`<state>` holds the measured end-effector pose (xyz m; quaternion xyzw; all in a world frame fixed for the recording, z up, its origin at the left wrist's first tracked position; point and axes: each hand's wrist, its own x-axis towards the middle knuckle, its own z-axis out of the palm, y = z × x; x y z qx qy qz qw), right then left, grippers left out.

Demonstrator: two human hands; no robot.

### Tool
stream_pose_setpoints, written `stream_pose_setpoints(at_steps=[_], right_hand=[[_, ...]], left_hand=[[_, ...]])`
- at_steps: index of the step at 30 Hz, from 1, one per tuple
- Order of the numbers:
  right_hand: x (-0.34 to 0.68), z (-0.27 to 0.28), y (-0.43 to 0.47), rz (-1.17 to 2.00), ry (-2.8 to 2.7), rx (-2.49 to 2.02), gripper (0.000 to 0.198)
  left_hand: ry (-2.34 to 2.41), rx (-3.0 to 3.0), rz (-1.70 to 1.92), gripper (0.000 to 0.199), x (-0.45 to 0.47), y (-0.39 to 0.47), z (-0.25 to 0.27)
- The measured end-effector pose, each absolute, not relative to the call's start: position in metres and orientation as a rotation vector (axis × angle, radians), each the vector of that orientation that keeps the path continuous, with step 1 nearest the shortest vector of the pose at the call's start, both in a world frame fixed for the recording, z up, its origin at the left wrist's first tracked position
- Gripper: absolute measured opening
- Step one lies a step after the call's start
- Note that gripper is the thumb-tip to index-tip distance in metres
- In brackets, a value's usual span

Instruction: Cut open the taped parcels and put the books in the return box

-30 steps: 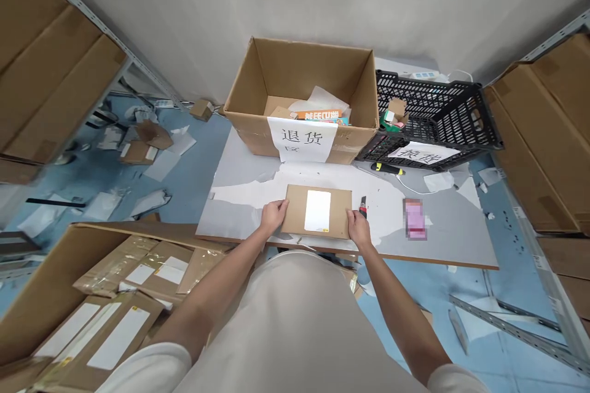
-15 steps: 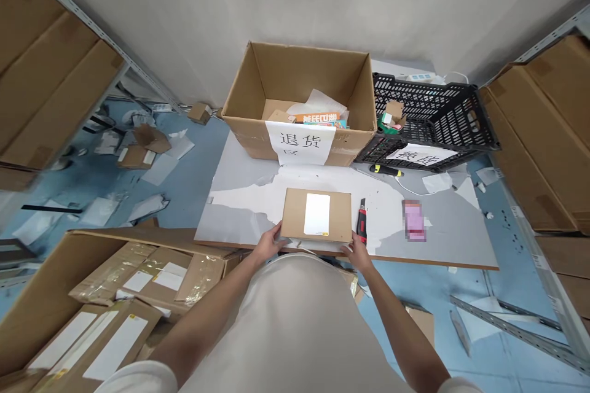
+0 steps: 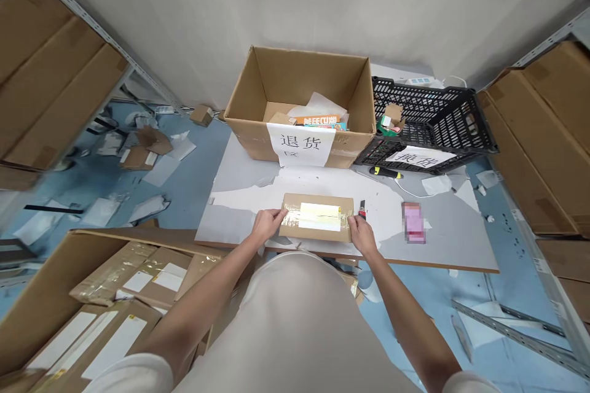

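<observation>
Between my two hands is a small cardboard box (image 3: 318, 234) over the front of the table, with shiny tape and a white and pale yellow label on its upper face. My left hand (image 3: 268, 223) is closed on its left end. At the right end my right hand (image 3: 362, 234) grips it in the same way. Just beyond my right hand lies a red and black utility knife (image 3: 362, 211), its handle mostly hidden behind the hand.
A large open carton (image 3: 249, 135) with a paper sign stands at the table's back, beside a black plastic crate (image 3: 454, 116). A yellow and black tool (image 3: 385, 172) and a blurred pink item (image 3: 413, 223) lie rightward. A big carton of parcels (image 3: 138, 234) stands at left.
The box has been turned over: a taped face with a differently placed label now shows. Both hands have moved up from its lower corners to its ends, and the right one now covers the knife's handle.
</observation>
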<state>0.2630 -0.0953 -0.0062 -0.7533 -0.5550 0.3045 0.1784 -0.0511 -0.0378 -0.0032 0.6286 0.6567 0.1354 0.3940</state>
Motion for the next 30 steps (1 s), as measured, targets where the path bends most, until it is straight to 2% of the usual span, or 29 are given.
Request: stream_pose_setpoints(at_steps=[7, 12, 15, 17, 20, 25, 30], right_hand=[[0.265, -0.012, -0.094, 0.981, -1.494, -2.136, 0.043], [0.275, -0.030, -0.108, 1.172, -1.199, -1.941, 0.047], [0.278, -0.048, -0.123, 1.246, -1.135, -1.815, 0.044], [0.275, -0.058, -0.132, 1.249, -1.203, -1.782, 0.050], [0.268, -0.066, -0.139, 1.247, -1.244, -1.768, 0.056], [0.268, -0.051, -0.126, 1.225, -1.263, -1.727, 0.045], [0.270, -0.034, -0.095, 1.000, -1.521, -2.015, 0.042]], left_hand=[[1.678, 1.604, 0.376, 0.050, -0.048, -0.040, -0.004], [1.581, 1.393, 0.578, 0.044, -0.059, -0.057, -0.028], [1.429, 1.307, 0.625, 0.052, -0.064, -0.069, -0.047], [1.310, 1.298, 0.618, 0.059, -0.064, -0.077, -0.057], [1.226, 1.272, 0.642, 0.056, -0.059, -0.083, -0.060], [1.401, 1.316, 0.656, 0.049, -0.053, -0.068, -0.043], [1.668, 1.519, 0.512, 0.048, -0.050, -0.037, -0.032]])
